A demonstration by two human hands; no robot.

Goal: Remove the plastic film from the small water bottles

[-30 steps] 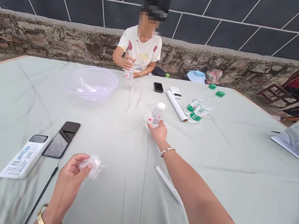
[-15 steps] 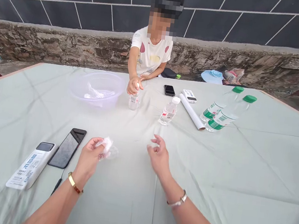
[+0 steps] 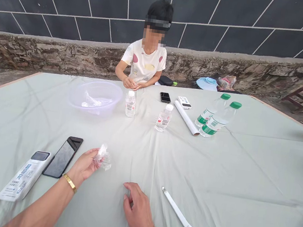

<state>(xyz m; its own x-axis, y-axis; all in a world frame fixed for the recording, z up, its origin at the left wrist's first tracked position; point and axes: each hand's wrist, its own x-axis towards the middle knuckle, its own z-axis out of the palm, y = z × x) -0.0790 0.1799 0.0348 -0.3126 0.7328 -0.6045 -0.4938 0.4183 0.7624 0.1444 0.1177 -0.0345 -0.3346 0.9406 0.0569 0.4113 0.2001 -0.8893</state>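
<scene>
My left hand (image 3: 85, 164) pinches a crumpled piece of clear plastic wrap (image 3: 103, 157) just above the grey-green tablecloth (image 3: 243, 177). My right hand (image 3: 137, 210) rests low on the cloth near the front, fingers loosely bent, holding nothing. A white pen (image 3: 182, 218) lies just right of it. Two small capped bottles (image 3: 130, 103) (image 3: 164, 117) stand upright farther out in the middle of the table.
A person in a white shirt (image 3: 144, 62) sits opposite, hands together. A clear bowl (image 3: 96, 95), black phone (image 3: 62, 157), white device (image 3: 24, 175), paper roll (image 3: 186, 117), two green-capped bottles (image 3: 216, 116), another phone (image 3: 165, 97) and a remote (image 3: 184, 102) are on the table.
My right hand let go of the small bottle and drew back to the near edge. The person opposite set a second small bottle down and pulled their hands back.
</scene>
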